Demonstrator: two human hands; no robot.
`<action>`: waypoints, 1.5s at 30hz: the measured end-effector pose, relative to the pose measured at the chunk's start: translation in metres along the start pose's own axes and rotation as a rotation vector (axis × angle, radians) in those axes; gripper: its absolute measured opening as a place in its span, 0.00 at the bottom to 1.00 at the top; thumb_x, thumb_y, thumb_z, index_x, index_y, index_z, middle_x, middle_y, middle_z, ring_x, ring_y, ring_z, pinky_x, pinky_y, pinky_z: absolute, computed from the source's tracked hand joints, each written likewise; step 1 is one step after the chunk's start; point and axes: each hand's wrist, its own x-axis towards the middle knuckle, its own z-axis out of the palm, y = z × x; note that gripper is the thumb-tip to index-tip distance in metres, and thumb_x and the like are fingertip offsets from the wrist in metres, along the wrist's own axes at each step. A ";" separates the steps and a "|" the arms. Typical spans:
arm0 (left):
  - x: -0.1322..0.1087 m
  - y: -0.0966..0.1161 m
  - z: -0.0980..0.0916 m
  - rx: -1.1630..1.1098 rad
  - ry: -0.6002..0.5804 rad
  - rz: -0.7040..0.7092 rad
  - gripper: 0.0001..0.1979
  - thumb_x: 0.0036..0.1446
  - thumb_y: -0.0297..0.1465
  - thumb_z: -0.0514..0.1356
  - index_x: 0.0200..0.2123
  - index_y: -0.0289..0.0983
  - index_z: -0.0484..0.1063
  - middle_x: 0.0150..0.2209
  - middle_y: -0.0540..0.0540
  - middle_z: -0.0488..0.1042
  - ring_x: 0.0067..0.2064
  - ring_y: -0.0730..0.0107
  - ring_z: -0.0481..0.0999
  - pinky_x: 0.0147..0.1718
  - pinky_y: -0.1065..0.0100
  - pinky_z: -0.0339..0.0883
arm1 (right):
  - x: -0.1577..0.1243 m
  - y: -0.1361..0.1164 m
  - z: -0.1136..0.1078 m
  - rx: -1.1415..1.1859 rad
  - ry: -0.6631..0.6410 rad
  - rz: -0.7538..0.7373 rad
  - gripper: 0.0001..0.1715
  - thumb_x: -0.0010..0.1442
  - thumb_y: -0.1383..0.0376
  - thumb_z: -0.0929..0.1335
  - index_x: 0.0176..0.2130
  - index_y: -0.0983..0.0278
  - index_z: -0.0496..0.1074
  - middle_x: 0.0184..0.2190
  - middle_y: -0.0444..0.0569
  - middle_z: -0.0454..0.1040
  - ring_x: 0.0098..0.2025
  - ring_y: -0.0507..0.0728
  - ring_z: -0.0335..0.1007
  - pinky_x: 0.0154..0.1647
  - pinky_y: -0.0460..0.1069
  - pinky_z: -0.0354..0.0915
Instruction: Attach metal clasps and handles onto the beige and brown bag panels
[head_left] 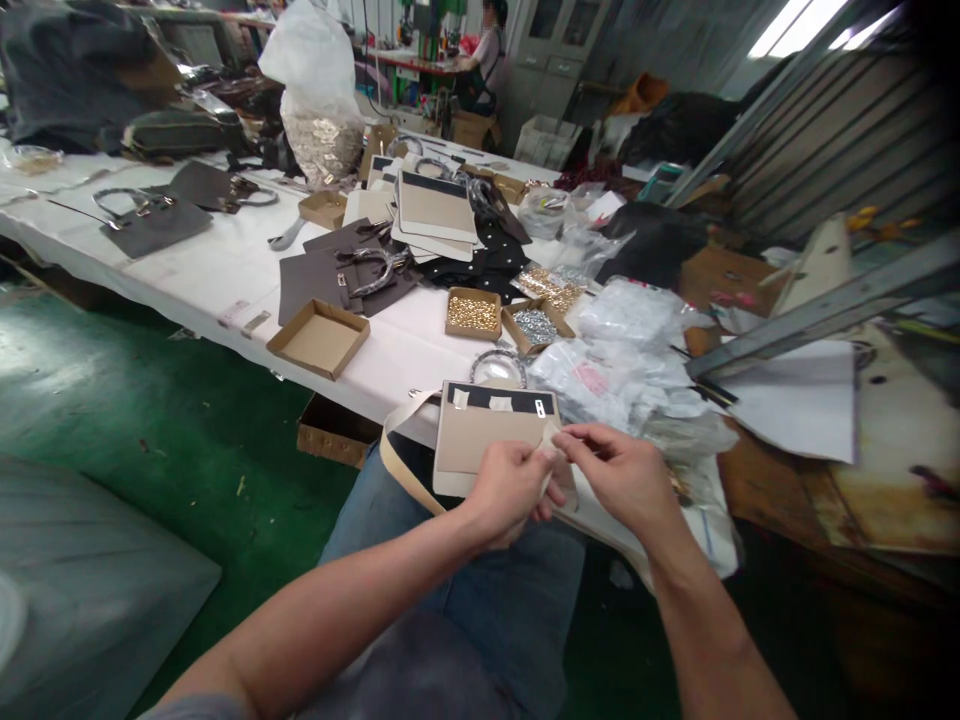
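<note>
A beige bag panel with a black top band and a small metal fitting rests on my lap against the table edge. A beige strap loops off its left side. My left hand is closed on the panel's lower right corner. My right hand pinches a small beige tab at the same corner, fingertips touching those of the left hand.
The white table carries an open cardboard tray, boxes of gold studs and silver studs, dark brown bag pieces, stacked beige panels and plastic bags. A person sits at the back. Green floor lies left.
</note>
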 end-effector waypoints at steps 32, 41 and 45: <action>0.069 0.005 0.044 -0.285 0.306 -0.293 0.15 0.79 0.36 0.55 0.39 0.34 0.73 0.26 0.48 0.74 0.18 0.71 0.70 0.22 0.68 0.65 | 0.091 0.048 0.022 -0.294 -0.010 -0.266 0.13 0.68 0.55 0.75 0.44 0.59 0.87 0.41 0.52 0.87 0.42 0.64 0.83 0.49 0.58 0.75; 0.071 -0.001 0.042 -0.275 0.295 -0.282 0.16 0.80 0.35 0.54 0.39 0.34 0.74 0.25 0.49 0.74 0.17 0.72 0.69 0.19 0.69 0.63 | 0.107 0.071 0.020 -0.087 -0.111 0.006 0.31 0.59 0.45 0.80 0.54 0.61 0.88 0.48 0.57 0.88 0.41 0.63 0.83 0.37 0.54 0.78; 0.069 -0.004 0.044 -0.267 0.297 -0.257 0.16 0.79 0.37 0.56 0.38 0.35 0.74 0.25 0.48 0.75 0.17 0.72 0.69 0.19 0.69 0.64 | 0.114 0.068 0.017 -0.117 -0.175 0.045 0.31 0.57 0.45 0.81 0.51 0.62 0.87 0.41 0.54 0.87 0.36 0.61 0.81 0.36 0.53 0.75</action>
